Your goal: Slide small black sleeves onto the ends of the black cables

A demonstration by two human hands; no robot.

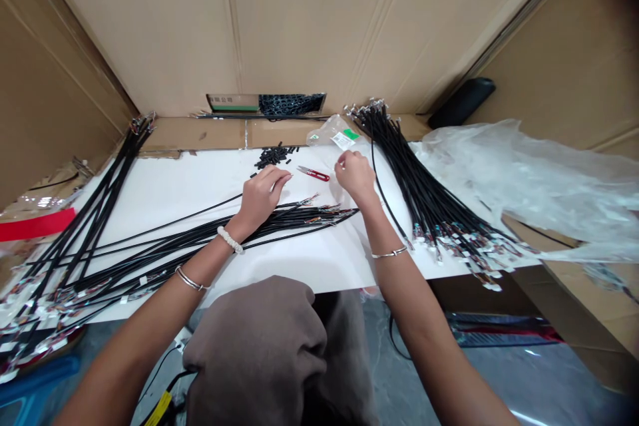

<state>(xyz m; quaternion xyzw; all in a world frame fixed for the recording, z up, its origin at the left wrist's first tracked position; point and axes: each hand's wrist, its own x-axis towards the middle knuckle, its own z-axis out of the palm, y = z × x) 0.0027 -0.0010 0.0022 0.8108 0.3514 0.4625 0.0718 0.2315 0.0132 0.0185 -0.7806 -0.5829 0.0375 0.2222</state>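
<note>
Left hand (262,200): right over the black cables (210,234), grip can't be told.
Right hand (355,176): fingertips pinched together, whatever's there too small to see.
Between them: red snips (313,174), just beside short black tubes (273,157).
Right of me: another cable bundle (424,193).

Matt black plastic cables (419,180), glossy red snips (313,174), smooth brown cardboard (150,26)

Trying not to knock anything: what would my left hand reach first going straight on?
Your left hand would probably meet the red-handled snips on the white table first, though depth is hard to judge here.
</note>
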